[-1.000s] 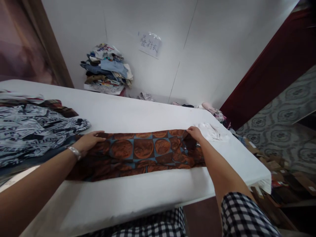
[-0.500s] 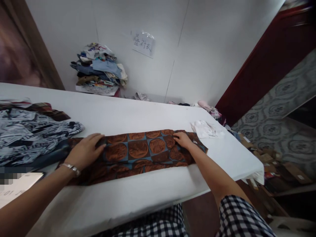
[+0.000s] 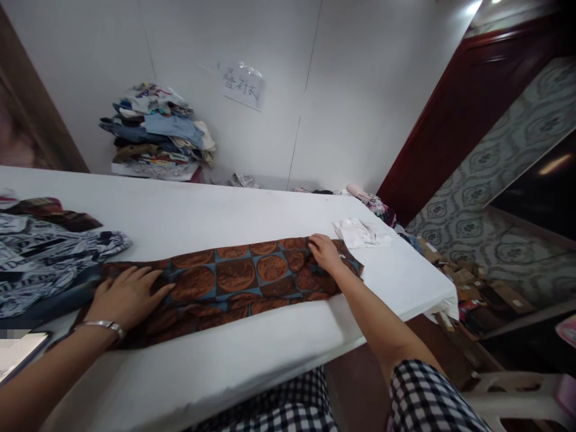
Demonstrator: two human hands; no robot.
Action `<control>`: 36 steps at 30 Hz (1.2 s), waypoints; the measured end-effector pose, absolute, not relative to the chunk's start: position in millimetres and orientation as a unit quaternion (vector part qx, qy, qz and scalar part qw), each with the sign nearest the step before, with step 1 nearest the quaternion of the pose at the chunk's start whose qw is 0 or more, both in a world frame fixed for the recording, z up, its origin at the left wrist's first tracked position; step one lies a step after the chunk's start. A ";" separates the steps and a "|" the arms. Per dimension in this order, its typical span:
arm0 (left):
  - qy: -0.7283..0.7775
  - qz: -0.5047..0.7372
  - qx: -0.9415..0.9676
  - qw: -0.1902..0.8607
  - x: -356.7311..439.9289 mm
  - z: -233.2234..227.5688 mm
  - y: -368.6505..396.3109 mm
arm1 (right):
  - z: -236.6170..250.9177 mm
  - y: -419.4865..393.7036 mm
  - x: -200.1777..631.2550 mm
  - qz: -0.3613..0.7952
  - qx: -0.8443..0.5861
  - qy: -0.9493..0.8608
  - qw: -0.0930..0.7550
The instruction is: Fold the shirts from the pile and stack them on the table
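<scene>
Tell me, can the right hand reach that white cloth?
Probably yes: the right hand is close, with only the flat end of the patterned cloth between it and the white cloth.

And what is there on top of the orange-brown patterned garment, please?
On the orange-brown patterned garment rest the left hand, toward its left end, and the right hand, near its right end. What they cover cannot be seen.

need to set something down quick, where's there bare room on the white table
Bare table lies between the brown garment and the table's far edge, and right of that garment, nearer than the white cloth. Left is crowded: heaped clothes sit close by the left hand.
</scene>
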State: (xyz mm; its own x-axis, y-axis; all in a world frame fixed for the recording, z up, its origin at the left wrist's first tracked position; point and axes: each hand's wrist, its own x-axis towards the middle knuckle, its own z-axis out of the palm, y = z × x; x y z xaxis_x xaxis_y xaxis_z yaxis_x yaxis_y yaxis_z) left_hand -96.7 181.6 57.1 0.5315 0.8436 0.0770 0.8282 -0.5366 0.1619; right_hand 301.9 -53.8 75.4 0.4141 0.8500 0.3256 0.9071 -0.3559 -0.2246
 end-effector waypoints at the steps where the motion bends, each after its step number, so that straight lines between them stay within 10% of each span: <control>1: 0.470 0.061 0.880 0.020 -98.4 54.4 182.0 | 72.1 -49.4 301.4 -0.068 -0.824 -0.532 0.182; 9: 0.449 0.064 0.891 0.027 -115.2 38.3 190.9 | 34.1 -56.8 294.3 0.047 -0.908 -0.413 0.053; 24: 0.505 0.145 0.846 0.086 -145.9 66.1 151.6 | 46.6 -42.8 236.5 -0.020 -0.802 -0.571 0.174; 36: 0.660 0.051 0.743 0.093 -149.1 66.5 138.0 | -4.0 -38.3 217.0 0.004 -0.767 -0.634 0.097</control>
State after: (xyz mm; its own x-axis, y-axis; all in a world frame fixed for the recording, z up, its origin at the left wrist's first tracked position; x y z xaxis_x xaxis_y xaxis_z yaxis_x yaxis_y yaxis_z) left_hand -149.1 138.0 66.5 0.1228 0.9913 -0.0468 0.9722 -0.1107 0.2064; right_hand 217.0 -38.3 -4.0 0.1964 0.9736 0.1161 0.9719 -0.1777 -0.1543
